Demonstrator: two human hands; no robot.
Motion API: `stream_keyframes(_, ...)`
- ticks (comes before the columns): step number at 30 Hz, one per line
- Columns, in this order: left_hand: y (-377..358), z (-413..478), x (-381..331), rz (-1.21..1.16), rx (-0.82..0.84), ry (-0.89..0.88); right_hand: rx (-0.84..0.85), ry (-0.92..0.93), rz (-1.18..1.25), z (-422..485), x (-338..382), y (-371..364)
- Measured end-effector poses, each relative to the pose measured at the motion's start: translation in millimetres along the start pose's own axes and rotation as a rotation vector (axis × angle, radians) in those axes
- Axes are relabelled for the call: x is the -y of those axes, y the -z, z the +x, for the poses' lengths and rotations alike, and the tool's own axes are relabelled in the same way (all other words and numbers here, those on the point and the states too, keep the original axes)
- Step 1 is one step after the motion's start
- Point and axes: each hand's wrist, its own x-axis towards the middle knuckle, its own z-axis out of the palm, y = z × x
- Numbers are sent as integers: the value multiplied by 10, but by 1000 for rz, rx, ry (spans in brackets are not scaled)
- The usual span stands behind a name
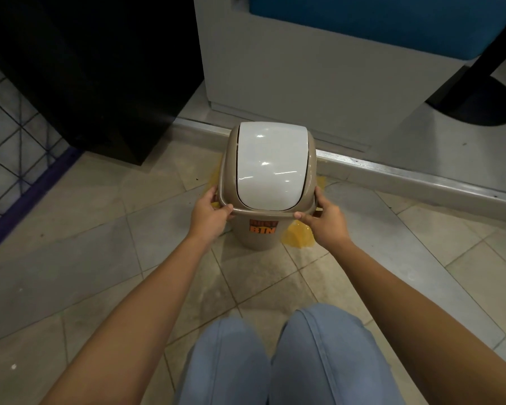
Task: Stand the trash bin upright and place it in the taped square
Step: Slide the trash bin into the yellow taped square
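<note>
A beige trash bin (260,235) with a white swing lid (270,165) stands upright on the tiled floor. An orange label is on its near side. My left hand (209,213) grips the rim at the near left corner. My right hand (323,219) grips the rim at the near right corner. Yellow tape (297,236) of the square shows on the floor around the bin's base, at the right front, the left and the far side. The bin hides most of the square.
A black cabinet (100,68) stands at the far left. A white unit (319,68) and a metal floor strip (406,171) run behind the bin. A blue wire rack (9,141) is at the left edge. My knees in blue jeans (275,361) are below.
</note>
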Motion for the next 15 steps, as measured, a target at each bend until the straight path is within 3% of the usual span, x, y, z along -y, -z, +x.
stream_keyframes(15, -156, 289, -186, 64, -67, 35, -10, 1, -47, 384, 9, 18)
